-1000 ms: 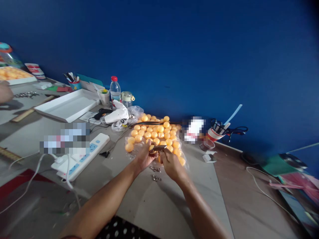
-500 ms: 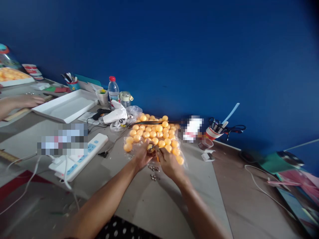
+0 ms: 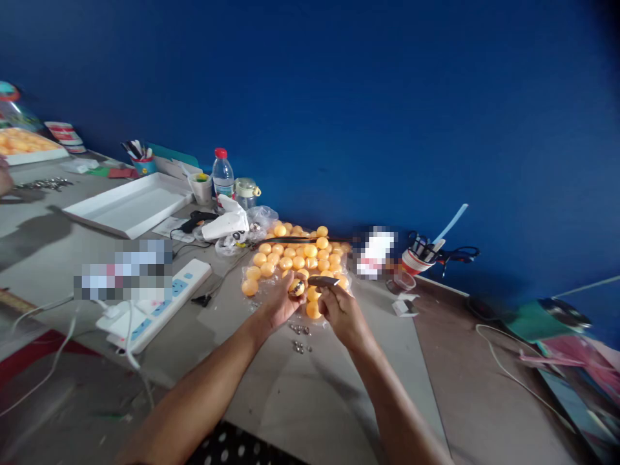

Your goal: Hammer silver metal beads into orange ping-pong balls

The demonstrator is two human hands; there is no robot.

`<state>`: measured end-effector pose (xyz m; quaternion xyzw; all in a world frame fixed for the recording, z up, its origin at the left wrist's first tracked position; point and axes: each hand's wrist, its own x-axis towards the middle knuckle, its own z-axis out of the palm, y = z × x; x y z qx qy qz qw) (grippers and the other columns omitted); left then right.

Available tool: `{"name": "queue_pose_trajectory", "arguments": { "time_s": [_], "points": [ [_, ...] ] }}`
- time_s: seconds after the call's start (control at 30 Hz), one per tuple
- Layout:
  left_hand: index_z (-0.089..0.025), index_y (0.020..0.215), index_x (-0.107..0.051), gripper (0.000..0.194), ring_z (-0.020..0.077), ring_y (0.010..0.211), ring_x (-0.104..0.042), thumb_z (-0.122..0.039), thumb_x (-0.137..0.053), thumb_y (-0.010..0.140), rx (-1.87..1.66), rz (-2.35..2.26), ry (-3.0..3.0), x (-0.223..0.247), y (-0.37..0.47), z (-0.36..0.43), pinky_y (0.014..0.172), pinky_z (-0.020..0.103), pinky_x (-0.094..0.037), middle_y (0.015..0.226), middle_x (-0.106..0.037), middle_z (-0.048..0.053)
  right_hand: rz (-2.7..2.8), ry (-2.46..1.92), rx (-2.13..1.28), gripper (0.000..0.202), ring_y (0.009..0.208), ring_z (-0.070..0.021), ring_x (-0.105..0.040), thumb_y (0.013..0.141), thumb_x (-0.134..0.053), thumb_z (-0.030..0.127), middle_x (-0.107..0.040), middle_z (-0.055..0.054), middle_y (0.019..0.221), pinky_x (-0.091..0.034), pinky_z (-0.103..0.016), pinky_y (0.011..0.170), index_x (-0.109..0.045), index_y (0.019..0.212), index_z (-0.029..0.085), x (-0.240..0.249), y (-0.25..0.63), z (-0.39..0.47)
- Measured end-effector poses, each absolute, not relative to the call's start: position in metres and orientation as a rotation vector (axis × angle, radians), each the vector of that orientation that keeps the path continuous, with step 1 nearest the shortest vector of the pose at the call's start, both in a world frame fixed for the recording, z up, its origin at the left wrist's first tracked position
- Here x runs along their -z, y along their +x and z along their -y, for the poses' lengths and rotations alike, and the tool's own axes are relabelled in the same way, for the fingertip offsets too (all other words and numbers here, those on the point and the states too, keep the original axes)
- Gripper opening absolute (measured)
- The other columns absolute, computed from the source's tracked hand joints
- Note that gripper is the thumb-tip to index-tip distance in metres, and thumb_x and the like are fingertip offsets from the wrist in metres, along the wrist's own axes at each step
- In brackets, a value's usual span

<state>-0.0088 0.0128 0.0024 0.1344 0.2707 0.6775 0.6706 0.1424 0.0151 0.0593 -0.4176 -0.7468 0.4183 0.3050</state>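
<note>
My left hand [image 3: 279, 303] is closed round an orange ping-pong ball [image 3: 296, 288] with dark and silvery markings on its upper side. Just to the right, my right hand [image 3: 341, 310] grips a slim, dark, pen-like tool [image 3: 323, 281]; its exact kind is unclear. The tool lies nearly level, apart from the ball. Behind both hands, many plain orange balls [image 3: 285, 263] rest on clear plastic. Small shiny metal pieces [image 3: 299, 347] lie on the table below my hands.
To the left are a white power strip [image 3: 167, 303], a shallow white tray [image 3: 128, 206], a glue gun [image 3: 196, 221] and a water bottle [image 3: 223, 174]. A cup of pens and tools [image 3: 416, 259] stands at right. Another person's hand [image 3: 4, 177] shows at the far left edge.
My right hand has drawn the tool away from the ball and turned it nearly level. The marked ball shows more clearly. The other person's hand at far left has pulled back.
</note>
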Motion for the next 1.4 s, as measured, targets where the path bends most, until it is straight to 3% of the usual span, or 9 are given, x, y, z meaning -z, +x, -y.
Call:
{"name": "queue_pose_trajectory", "arguments": {
  "time_s": [0.17, 0.23, 0.53, 0.73, 0.9, 1.13, 1.4],
  "points": [
    [-0.014, 0.079, -0.063, 0.043, 0.0096, 0.058, -0.050, -0.053, -0.081, 0.069, -1.499, -0.667, 0.306, -0.004, -0.010, -0.012, 0.051, 0.022, -0.039, 0.068, -0.057, 0.000, 2.123, -1.198, -1.051, 0.034, 0.061, -0.0145, -0.053, 0.097, -0.038, 0.041, -0.058, -0.001, 0.068, -0.039, -0.025, 0.059, -0.061, 0.084, 0.019, -0.057, 0.131, -0.011],
    [-0.014, 0.078, -0.063, 0.043, 0.0095, 0.057, -0.050, -0.052, -0.081, 0.069, -1.507, -0.672, 0.302, -0.005, -0.010, -0.011, 0.051, 0.022, -0.039, 0.069, -0.058, 0.001, 2.130, -1.209, -1.047, 0.034, 0.061, -0.0146, -0.052, 0.097, -0.038, 0.041, -0.057, -0.001, 0.066, -0.039, -0.026, 0.059, -0.059, 0.081, 0.020, -0.058, 0.130, -0.010],
    [-0.014, 0.079, -0.061, 0.044, 0.0088, 0.054, -0.048, -0.053, -0.080, 0.070, -1.465, -0.653, 0.309, -0.005, -0.008, -0.009, 0.052, 0.023, -0.039, 0.065, -0.055, -0.001, 2.148, -1.236, -1.011, 0.034, 0.062, -0.0151, -0.053, 0.097, -0.036, 0.040, -0.058, -0.001, 0.068, -0.040, -0.025, 0.060, -0.060, 0.083, 0.020, -0.066, 0.132, -0.009],
    [-0.015, 0.075, -0.058, 0.044, 0.0093, 0.050, -0.047, -0.057, -0.071, 0.079, -1.456, -0.631, 0.312, -0.006, -0.007, -0.010, 0.050, 0.023, -0.038, 0.061, -0.054, 0.000, 2.033, -1.156, -1.070, 0.037, 0.059, -0.0141, -0.053, 0.099, -0.035, 0.044, -0.058, 0.000, 0.067, -0.039, -0.024, 0.056, -0.061, 0.094, 0.020, -0.060, 0.138, -0.014],
    [-0.014, 0.075, -0.059, 0.039, 0.0092, 0.051, -0.049, -0.051, -0.070, 0.082, -1.425, -0.687, 0.225, -0.008, -0.007, -0.011, 0.048, 0.021, -0.037, 0.062, -0.057, 0.002, 2.105, -1.228, -1.036, 0.034, 0.060, -0.0148, -0.052, 0.098, -0.037, 0.040, -0.057, 0.000, 0.065, -0.040, -0.026, 0.059, -0.060, 0.083, 0.019, -0.055, 0.136, -0.020],
    [-0.015, 0.073, -0.058, 0.045, 0.0080, 0.049, -0.045, -0.058, -0.071, 0.078, -1.447, -0.578, 0.341, -0.008, -0.011, -0.011, 0.049, 0.021, -0.037, 0.061, -0.054, 0.000, 1.908, -1.109, -1.176, 0.042, 0.054, -0.0128, -0.048, 0.099, -0.038, 0.048, -0.053, 0.002, 0.063, -0.037, -0.024, 0.052, -0.063, 0.112, 0.017, -0.054, 0.144, -0.019],
    [-0.014, 0.080, -0.062, 0.042, 0.0085, 0.055, -0.051, -0.053, -0.077, 0.074, -1.495, -0.591, 0.269, -0.006, -0.009, -0.011, 0.051, 0.021, -0.041, 0.067, -0.057, 0.000, 1.987, -1.111, -1.156, 0.039, 0.054, -0.0122, -0.048, 0.098, -0.038, 0.047, -0.056, 0.001, 0.064, -0.038, -0.023, 0.052, -0.064, 0.098, 0.018, -0.052, 0.137, -0.014]
  ]
}}
